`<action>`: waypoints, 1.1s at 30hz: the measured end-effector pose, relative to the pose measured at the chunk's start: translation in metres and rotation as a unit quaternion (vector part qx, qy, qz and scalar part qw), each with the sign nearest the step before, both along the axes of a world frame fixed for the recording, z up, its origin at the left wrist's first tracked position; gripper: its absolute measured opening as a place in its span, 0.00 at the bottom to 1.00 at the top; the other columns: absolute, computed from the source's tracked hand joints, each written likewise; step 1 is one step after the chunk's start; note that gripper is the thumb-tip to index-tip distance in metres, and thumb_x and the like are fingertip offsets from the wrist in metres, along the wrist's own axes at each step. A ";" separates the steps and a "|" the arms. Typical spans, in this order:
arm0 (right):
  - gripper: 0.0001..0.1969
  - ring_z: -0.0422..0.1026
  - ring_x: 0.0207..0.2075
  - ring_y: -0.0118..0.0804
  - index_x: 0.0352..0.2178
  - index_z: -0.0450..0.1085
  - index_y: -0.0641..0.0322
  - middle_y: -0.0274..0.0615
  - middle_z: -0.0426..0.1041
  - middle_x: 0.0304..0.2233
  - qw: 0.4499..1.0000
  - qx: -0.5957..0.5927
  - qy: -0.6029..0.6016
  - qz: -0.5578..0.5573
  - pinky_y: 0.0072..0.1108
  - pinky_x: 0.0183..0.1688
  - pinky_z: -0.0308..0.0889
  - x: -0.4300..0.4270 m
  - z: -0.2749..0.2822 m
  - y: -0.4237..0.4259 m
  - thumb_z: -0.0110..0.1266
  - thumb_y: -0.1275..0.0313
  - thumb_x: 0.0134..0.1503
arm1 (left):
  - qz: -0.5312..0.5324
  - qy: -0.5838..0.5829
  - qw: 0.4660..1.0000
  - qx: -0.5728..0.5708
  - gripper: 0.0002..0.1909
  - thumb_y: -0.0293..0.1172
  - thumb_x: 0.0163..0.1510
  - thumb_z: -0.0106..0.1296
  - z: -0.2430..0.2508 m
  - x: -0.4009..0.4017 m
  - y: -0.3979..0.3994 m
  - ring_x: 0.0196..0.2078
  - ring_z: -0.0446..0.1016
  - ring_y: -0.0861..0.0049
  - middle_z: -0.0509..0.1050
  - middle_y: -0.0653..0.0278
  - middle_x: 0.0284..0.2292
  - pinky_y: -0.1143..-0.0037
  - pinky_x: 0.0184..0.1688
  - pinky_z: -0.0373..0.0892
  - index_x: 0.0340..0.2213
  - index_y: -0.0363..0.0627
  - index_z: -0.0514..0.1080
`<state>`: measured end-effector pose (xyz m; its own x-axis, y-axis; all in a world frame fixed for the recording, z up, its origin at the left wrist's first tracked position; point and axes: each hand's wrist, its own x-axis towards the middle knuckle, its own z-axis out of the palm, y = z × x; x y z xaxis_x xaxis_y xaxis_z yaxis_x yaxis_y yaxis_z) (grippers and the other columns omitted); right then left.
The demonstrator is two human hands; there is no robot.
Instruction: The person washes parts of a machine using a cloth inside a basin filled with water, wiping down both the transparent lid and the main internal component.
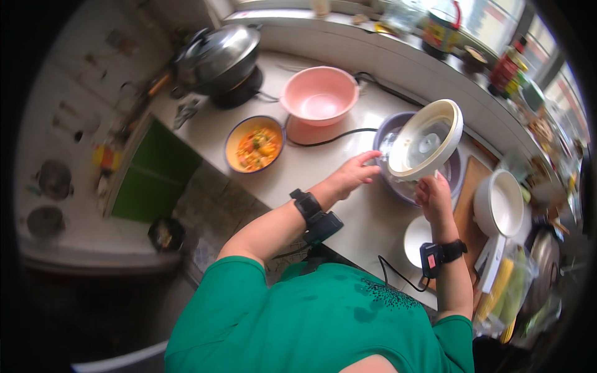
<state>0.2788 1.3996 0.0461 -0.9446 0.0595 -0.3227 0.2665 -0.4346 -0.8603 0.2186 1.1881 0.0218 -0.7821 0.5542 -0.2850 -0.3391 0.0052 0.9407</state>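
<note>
My right hand (433, 193) is closed on the lower edge of a white round vessel (445, 158), which is tilted above a purple basin (459, 179). A translucent disc-like part shows inside the vessel. To its left, my left hand (357, 175) has its fingers spread beside the basin's rim and holds nothing. Clear, shiny material, hard to make out, lies in the basin. Below my right hand sits a small white bowl (415, 242), partly covered by my wrist.
A pink basin (319, 95), a yellow enamel bowl of cooked food (231, 147) and a lidded wok (219, 56) stand on the counter. A black cord (336, 139) crosses it. At right are a wooden cutting board (471, 186), a white pan (501, 205) and bagged corn (499, 289). Bottles line the sill.
</note>
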 end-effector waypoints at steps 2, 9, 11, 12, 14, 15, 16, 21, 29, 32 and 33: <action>0.04 0.52 0.11 0.18 0.28 0.59 0.57 0.26 0.56 0.14 0.999 0.011 0.037 0.021 0.12 0.12 0.49 -0.004 0.003 -0.019 0.46 0.74 0.49 | -0.013 -0.001 1.000 0.002 0.22 0.31 0.52 0.46 0.003 0.012 -0.013 0.41 0.63 0.82 0.64 0.66 0.43 0.81 0.41 0.62 0.49 0.44 0.60; 0.11 0.58 0.15 0.17 0.33 0.60 0.60 0.28 0.62 0.19 0.993 0.043 0.106 0.017 0.11 0.16 0.54 -0.006 0.021 -0.082 0.52 0.76 0.48 | 0.034 0.085 0.993 0.075 0.20 0.31 0.54 0.44 0.028 0.044 -0.029 0.44 0.64 0.79 0.65 0.65 0.43 0.78 0.47 0.61 0.49 0.43 0.58; 0.12 0.59 0.15 0.17 0.34 0.60 0.60 0.28 0.62 0.20 0.992 0.056 0.111 0.023 0.11 0.16 0.55 -0.002 0.025 -0.098 0.53 0.76 0.48 | 0.035 0.110 0.991 0.073 0.20 0.33 0.55 0.43 0.025 0.046 -0.042 0.43 0.65 0.79 0.65 0.64 0.41 0.79 0.44 0.62 0.49 0.44 0.57; 0.12 0.59 0.16 0.17 0.34 0.60 0.61 0.29 0.63 0.21 0.990 0.064 0.118 0.030 0.10 0.17 0.56 -0.001 0.026 -0.107 0.53 0.76 0.48 | 0.026 0.054 0.997 0.058 0.21 0.36 0.56 0.41 0.024 0.048 -0.051 0.44 0.64 0.78 0.63 0.63 0.44 0.78 0.45 0.62 0.49 0.42 0.57; 0.12 0.59 0.16 0.17 0.34 0.60 0.61 0.29 0.64 0.21 0.987 0.086 0.128 0.038 0.10 0.17 0.56 0.003 0.025 -0.132 0.53 0.76 0.48 | 0.027 -0.049 0.997 0.052 0.23 0.43 0.58 0.36 0.019 0.054 -0.073 0.44 0.66 0.74 0.64 0.60 0.45 0.75 0.44 0.64 0.50 0.40 0.57; 0.12 0.60 0.17 0.16 0.34 0.60 0.62 0.29 0.64 0.21 0.985 0.104 0.131 0.044 0.10 0.17 0.56 0.005 0.025 -0.146 0.53 0.76 0.48 | 0.023 -0.052 0.997 0.056 0.23 0.43 0.58 0.36 0.017 0.057 -0.087 0.44 0.66 0.74 0.64 0.60 0.45 0.75 0.44 0.64 0.50 0.40 0.57; 0.12 0.61 0.19 0.16 0.34 0.61 0.63 0.30 0.65 0.23 0.984 0.107 0.134 0.049 0.09 0.20 0.56 0.007 0.027 -0.163 0.53 0.77 0.48 | 0.006 -0.134 0.988 0.071 0.24 0.44 0.58 0.35 0.015 0.060 -0.105 0.45 0.67 0.74 0.65 0.60 0.44 0.75 0.44 0.64 0.49 0.39 0.57; 0.16 0.67 0.29 0.26 0.36 0.63 0.67 0.38 0.69 0.28 0.955 0.230 0.167 0.090 0.19 0.32 0.64 -0.003 0.018 -0.269 0.55 0.74 0.44 | 0.020 -0.025 0.986 0.165 0.26 0.47 0.59 0.33 0.022 0.072 -0.206 0.46 0.66 0.76 0.66 0.60 0.44 0.75 0.47 0.63 0.51 0.39 0.55; 0.23 0.67 0.39 0.52 0.46 0.54 0.65 0.56 0.64 0.38 0.860 0.290 0.370 0.202 0.29 0.41 0.63 -0.027 0.017 -0.449 0.49 0.76 0.47 | 0.291 0.014 0.932 0.217 0.18 0.34 0.58 0.38 0.051 0.052 -0.345 0.45 0.66 0.78 0.66 0.61 0.42 0.78 0.47 0.63 0.47 0.38 0.58; 0.30 0.61 0.47 0.59 0.51 0.46 0.67 0.61 0.59 0.45 0.816 0.297 0.425 0.257 0.33 0.47 0.59 -0.027 0.018 -0.488 0.48 0.77 0.48 | 0.354 0.012 0.908 0.225 0.12 0.29 0.56 0.41 0.051 0.044 -0.387 0.39 0.69 0.76 0.69 0.61 0.36 0.77 0.44 0.66 0.41 0.38 0.62; 0.32 0.58 0.51 0.59 0.53 0.44 0.68 0.62 0.58 0.48 0.810 0.304 0.418 0.276 0.33 0.50 0.57 -0.029 0.017 -0.496 0.49 0.75 0.49 | 0.370 0.000 0.900 0.229 0.09 0.27 0.55 0.42 0.050 0.043 -0.397 0.37 0.70 0.75 0.71 0.61 0.32 0.76 0.42 0.67 0.38 0.37 0.63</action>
